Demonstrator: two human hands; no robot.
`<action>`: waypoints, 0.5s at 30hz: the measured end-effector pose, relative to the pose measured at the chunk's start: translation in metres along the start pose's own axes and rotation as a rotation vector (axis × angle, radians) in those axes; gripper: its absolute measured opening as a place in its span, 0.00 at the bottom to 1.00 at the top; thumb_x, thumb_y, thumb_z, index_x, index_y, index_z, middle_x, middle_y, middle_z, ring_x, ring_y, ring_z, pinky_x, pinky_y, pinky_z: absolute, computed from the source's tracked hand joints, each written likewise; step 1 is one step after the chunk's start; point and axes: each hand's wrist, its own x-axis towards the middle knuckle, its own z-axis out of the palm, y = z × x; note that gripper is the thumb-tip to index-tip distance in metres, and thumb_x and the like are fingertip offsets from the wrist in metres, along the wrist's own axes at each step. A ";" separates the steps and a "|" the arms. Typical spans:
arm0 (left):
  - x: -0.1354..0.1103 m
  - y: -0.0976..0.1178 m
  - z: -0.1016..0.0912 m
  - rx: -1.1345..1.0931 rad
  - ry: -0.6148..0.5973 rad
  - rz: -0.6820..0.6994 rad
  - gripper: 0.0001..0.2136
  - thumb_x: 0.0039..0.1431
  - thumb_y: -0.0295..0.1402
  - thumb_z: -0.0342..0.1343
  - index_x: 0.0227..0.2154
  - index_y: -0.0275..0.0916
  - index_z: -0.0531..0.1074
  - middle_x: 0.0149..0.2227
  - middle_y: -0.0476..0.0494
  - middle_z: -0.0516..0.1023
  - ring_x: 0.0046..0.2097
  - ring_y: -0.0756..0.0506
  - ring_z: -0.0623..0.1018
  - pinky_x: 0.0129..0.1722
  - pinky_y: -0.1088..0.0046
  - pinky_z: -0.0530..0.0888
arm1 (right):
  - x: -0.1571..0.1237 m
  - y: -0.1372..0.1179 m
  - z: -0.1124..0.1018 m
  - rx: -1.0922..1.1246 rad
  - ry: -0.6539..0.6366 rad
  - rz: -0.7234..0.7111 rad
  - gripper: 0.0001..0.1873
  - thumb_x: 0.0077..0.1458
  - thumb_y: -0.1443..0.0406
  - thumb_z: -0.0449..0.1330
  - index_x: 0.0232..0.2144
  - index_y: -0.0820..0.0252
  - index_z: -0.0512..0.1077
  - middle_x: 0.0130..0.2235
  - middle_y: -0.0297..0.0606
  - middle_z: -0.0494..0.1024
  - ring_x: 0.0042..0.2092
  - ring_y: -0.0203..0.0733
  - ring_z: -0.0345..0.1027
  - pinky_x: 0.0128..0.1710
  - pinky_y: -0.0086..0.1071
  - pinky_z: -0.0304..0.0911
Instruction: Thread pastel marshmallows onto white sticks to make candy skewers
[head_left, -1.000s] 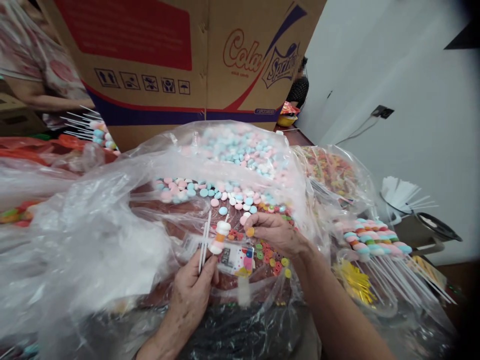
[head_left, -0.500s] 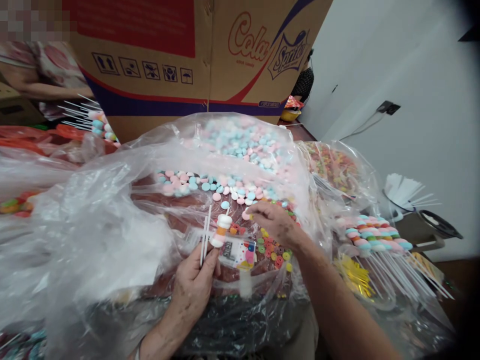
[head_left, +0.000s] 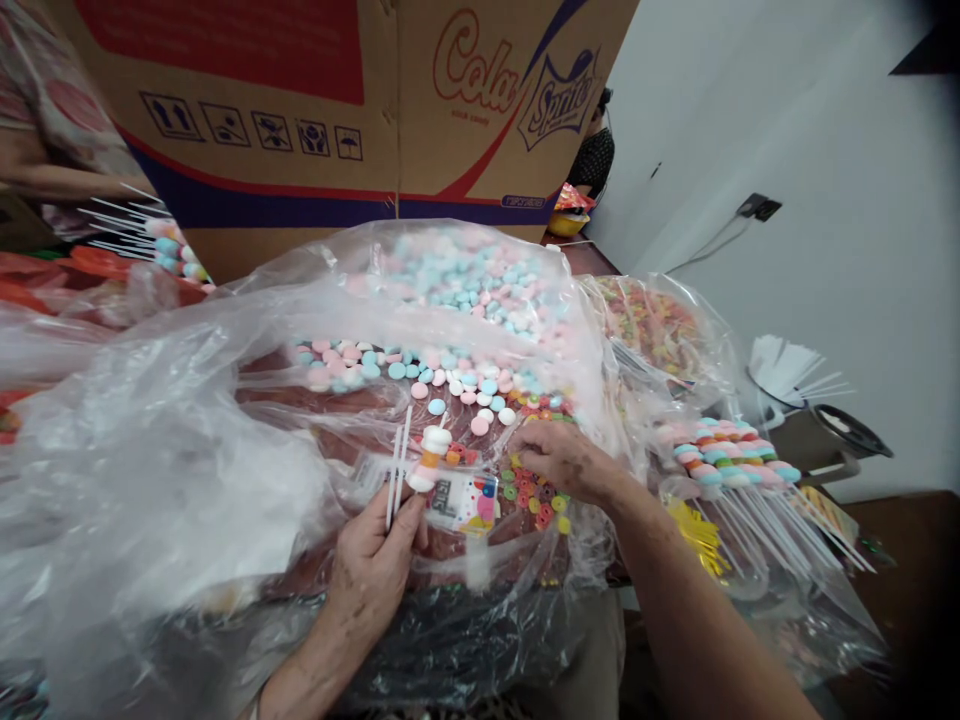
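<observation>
My left hand is closed round several thin white sticks. One of them is a candy skewer threaded with white and pink candies and an orange piece between. Over a heap of small coloured gummy rings, my right hand has its fingers curled down and together; whatever the fingertips pinch is hidden. Loose pink, blue and white round candies spill from a clear plastic bag just beyond both hands. A printed label card lies under the skewer.
A tall cardboard box blocks the back. Finished candy skewers lie at right beside yellow ties, a jug and white sticks in a container. Another person's arm shows at upper left. Crumpled plastic covers the left.
My right hand has moved from the loose round candies down to the gummy rings, its fingers curling in. My left hand still holds the skewer and sticks. The whole view has shifted slightly.
</observation>
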 end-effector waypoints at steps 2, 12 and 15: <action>0.001 0.000 0.000 -0.001 0.005 -0.005 0.15 0.60 0.45 0.54 0.27 0.39 0.73 0.18 0.54 0.69 0.17 0.53 0.61 0.15 0.78 0.58 | 0.005 0.001 0.003 -0.115 0.034 0.042 0.10 0.53 0.72 0.52 0.26 0.61 0.72 0.31 0.38 0.75 0.34 0.38 0.65 0.35 0.29 0.55; 0.000 0.000 0.002 -0.025 -0.005 -0.016 0.15 0.60 0.46 0.54 0.30 0.39 0.75 0.19 0.55 0.69 0.16 0.54 0.61 0.15 0.78 0.57 | -0.002 0.020 -0.020 -0.095 0.224 0.162 0.09 0.52 0.70 0.51 0.25 0.59 0.70 0.26 0.33 0.70 0.30 0.37 0.61 0.31 0.28 0.53; 0.000 0.000 0.002 -0.036 0.014 -0.001 0.15 0.60 0.46 0.54 0.31 0.38 0.75 0.19 0.54 0.68 0.16 0.54 0.61 0.15 0.79 0.56 | -0.004 0.021 -0.023 -0.085 0.212 0.170 0.09 0.50 0.70 0.51 0.25 0.59 0.71 0.25 0.32 0.70 0.29 0.36 0.60 0.29 0.27 0.51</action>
